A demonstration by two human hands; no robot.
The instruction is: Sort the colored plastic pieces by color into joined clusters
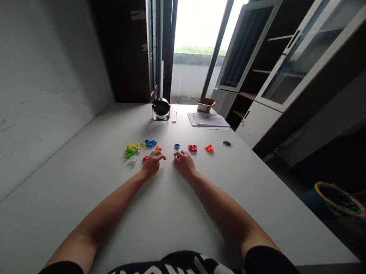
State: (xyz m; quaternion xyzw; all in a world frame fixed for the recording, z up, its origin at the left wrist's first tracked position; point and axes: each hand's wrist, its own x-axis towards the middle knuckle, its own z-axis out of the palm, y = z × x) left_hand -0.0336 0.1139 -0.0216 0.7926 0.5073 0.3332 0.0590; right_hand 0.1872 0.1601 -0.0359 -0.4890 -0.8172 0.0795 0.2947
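Observation:
My left hand (153, 162) rests low over the white table, its index finger stretched out to the right and the thumb apart. Part of a red piece (145, 158) shows beside its knuckles, and an orange piece (158, 148) lies just beyond its fingers. Opposite it, my right hand (185, 163) lies on the table with loosely bent fingers pointing left; nothing shows in them. A small blue piece (176, 146) sits just past its fingertips. Farther right are a red blocky plastic piece (192, 148) and an orange piece (209, 148).
Left of my hands lies a cluster of green pieces (130, 151), yellow pieces (134, 146), blue pieces (150, 143) and a whitish piece (133, 159). At the back stand a round black device (161, 109), papers (209, 120) and an open cardboard box (205, 106). A cable hole (227, 144) is at right.

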